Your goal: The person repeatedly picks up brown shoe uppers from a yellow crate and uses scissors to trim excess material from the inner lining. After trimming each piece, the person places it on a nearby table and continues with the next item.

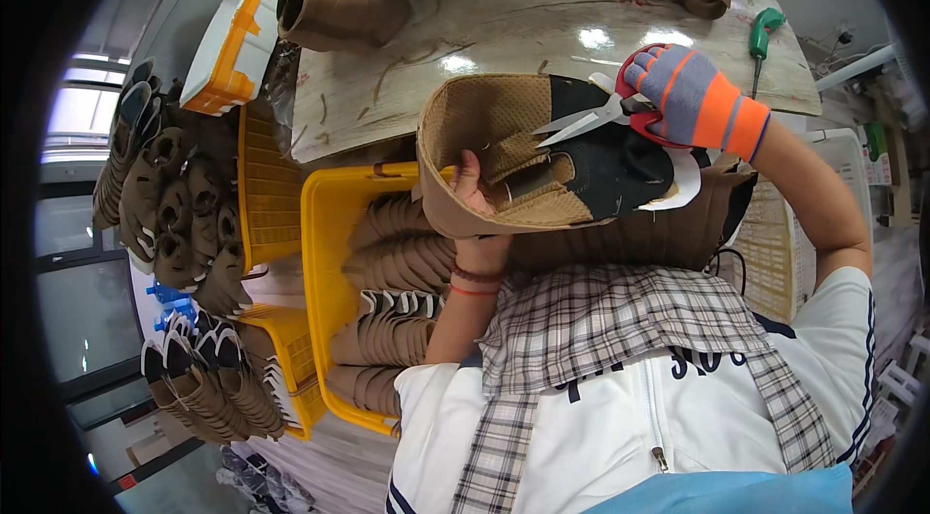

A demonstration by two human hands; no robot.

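My bare left hand [472, 186] grips a brown boot upper [444, 112] by its side, the thumb inside the opening and the other fingers mostly hidden beneath. The upper lies tilted, showing a tan mesh lining, a black section and a white edge at the right end. My right hand [696, 97], in a grey and orange glove, is closed round the red handles of a pair of scissors [593, 117]. Their blades are spread a little and point left over the inside of the upper; whether they touch it I cannot tell.
Ahead stands a table [387, 88] scattered with brown scraps, with more uppers [344, 5] along its far side and a green-handled tool [765, 30] at right. Stacked uppers fill a yellow crate [315, 252] below my left arm. A white plastic basket [838, 165] stands at right.
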